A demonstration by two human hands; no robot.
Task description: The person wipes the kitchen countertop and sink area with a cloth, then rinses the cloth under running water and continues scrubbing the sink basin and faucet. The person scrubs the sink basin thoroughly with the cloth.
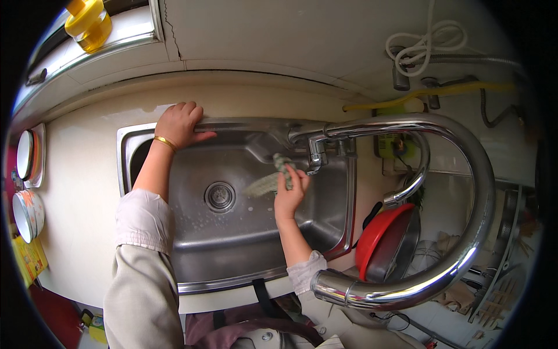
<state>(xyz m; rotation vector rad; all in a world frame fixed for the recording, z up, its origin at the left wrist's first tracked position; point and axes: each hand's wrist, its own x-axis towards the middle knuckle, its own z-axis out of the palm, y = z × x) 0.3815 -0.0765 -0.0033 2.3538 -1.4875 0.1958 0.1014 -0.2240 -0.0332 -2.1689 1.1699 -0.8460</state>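
My right hand (291, 194) pinches a greenish, patterned cleaning cloth (263, 185) over the right part of the stainless steel sink (205, 253). The cloth hangs to the left and is blurred at its free end. Just beside that hand is the chrome faucet's lever (317, 157). My left hand (179, 124) rests on the sink's back rim, thumb pointing right, with a gold-coloured bracelet on the wrist. Water drops dot the basin around the round drain strainer (219, 197).
A large curved chrome spout (481, 209) arches across the right side. Behind it stand a red basin (379, 240) and a metal basin (403, 257). Stacked bowls (30, 216) line the counter's left end. A yellow bottle (90, 28) stands on the window ledge.
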